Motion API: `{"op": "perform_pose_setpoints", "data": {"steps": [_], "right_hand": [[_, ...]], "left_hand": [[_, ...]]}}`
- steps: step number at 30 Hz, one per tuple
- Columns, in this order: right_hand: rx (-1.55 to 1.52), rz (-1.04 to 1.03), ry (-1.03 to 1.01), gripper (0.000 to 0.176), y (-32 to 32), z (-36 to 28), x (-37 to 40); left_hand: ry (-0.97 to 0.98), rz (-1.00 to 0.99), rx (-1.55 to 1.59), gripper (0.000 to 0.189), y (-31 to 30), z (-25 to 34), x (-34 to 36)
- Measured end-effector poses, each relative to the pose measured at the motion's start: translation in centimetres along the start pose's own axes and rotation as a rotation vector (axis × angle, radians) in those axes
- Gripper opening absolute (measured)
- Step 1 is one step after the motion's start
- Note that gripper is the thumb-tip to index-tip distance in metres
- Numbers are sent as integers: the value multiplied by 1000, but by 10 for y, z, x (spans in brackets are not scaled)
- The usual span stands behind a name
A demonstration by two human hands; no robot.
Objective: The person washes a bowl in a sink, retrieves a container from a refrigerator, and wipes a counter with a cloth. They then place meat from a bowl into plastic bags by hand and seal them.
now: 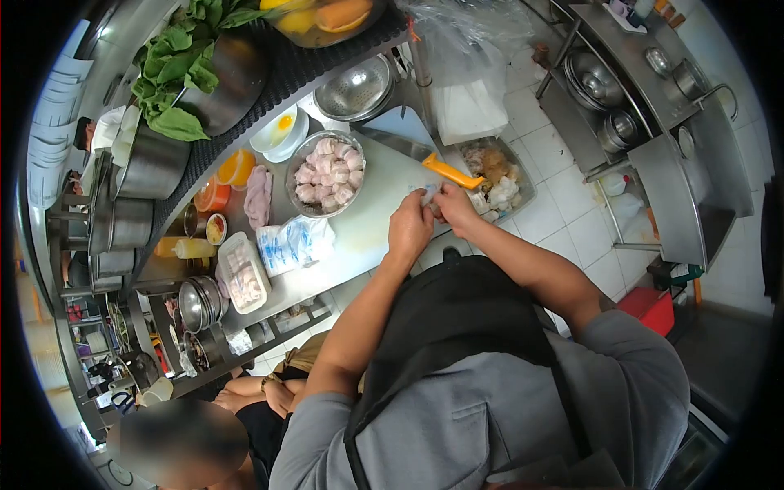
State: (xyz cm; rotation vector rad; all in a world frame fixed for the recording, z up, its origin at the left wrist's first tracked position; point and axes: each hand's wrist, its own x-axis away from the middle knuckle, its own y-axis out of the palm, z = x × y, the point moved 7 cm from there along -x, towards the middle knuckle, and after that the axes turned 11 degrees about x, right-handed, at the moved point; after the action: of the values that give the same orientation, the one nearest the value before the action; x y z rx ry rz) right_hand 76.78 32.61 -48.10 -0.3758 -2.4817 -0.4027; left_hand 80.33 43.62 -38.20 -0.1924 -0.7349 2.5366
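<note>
My left hand (411, 224) and my right hand (456, 211) meet over the near edge of the white cutting board (377, 204). Their fingers are closed on a small piece of crumpled clear plastic (429, 193) with bluish marks, partly hidden by the fingers. Just beyond lies a knife with an orange handle (452, 171), its blade on the board. A metal bowl (291, 189) full of pale pink meat pieces (331, 170) stands on the board's left part. Beside my right hand sits a clear tub (529, 196) of food scraps.
A white-and-blue plastic bag (296, 243) and a plastic container of wrapped portions (242, 273) lie left. A colander (353, 88) stands at the back under a shelf holding leafy greens (173, 86). Another person (261, 400) sits at lower left. Steel shelving (621, 106) stands right.
</note>
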Motion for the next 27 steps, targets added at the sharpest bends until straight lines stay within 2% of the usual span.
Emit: {"op": "perform_pose_setpoints", "data": {"steps": [2, 3, 5, 6, 8, 12, 14, 15, 16, 19, 20, 22, 25, 27], "right_hand": [[229, 74, -94, 20, 3, -8, 4], [262, 110, -226, 22, 2, -3, -5], [327, 180, -494, 26, -3, 15, -32], [430, 209, -495, 27, -4, 13, -30], [637, 267, -497, 31, -6, -1, -20], [815, 248, -524, 27, 3, -25, 0], [890, 238, -499, 28, 6, -32, -2], [764, 176, -478, 28, 5, -27, -11], [638, 114, -455, 29, 3, -16, -25], [419, -1, -460, 29, 6, -2, -44], [373, -25, -473, 29, 6, 0, -46], [522, 49, -510, 29, 5, 0, -47], [695, 117, -523, 30, 10, -12, -31], [780, 153, -528, 30, 15, -25, -17]], "left_hand": [[99, -16, -80, 34, 2, 3, 1], [147, -25, -121, 33, 3, 4, 3], [66, -83, -181, 34, 4, 4, 5], [24, -113, -210, 34, 4, 2, 7], [68, -68, -228, 36, 3, -1, 7], [42, -25, -174, 46, -5, -8, 6], [-82, 135, -54, 52, -14, -33, 10], [-143, 215, 6, 56, -18, -45, 13], [-194, 166, 0, 59, -17, -50, 17], [16, 215, -52, 61, -13, -42, 24], [118, 244, -142, 57, -15, -30, 24], [326, 301, -321, 48, -20, -5, 26], [113, 81, -187, 35, -4, -43, 9], [131, 60, -171, 30, -6, -27, 8]]}}
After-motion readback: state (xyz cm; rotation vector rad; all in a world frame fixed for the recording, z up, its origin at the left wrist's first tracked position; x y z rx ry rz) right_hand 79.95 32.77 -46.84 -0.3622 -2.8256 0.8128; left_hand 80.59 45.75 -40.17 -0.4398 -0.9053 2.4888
